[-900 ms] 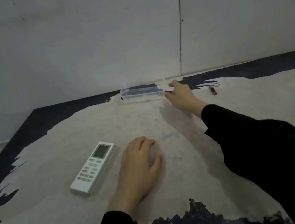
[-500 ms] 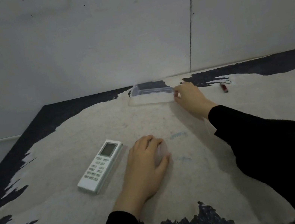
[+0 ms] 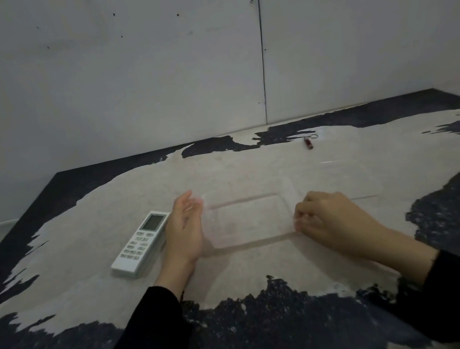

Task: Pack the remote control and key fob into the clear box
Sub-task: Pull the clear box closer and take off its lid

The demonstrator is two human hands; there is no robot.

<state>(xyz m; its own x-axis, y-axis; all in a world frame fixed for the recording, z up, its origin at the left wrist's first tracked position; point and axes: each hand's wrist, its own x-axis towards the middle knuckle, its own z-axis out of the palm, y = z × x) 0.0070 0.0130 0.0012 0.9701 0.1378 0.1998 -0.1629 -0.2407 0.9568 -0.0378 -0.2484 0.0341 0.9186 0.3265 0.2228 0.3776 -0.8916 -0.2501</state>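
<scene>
Clear box between hands: right hand pinching its right edge, left hand flat-open alongside.

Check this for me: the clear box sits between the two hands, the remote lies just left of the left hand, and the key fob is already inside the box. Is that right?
Not quite. The key fob is not in the box; the head view shows it lying on the table far back, near the wall. The rest holds: the box sits between the left hand and right hand, and the remote lies just left of the left hand.
</scene>
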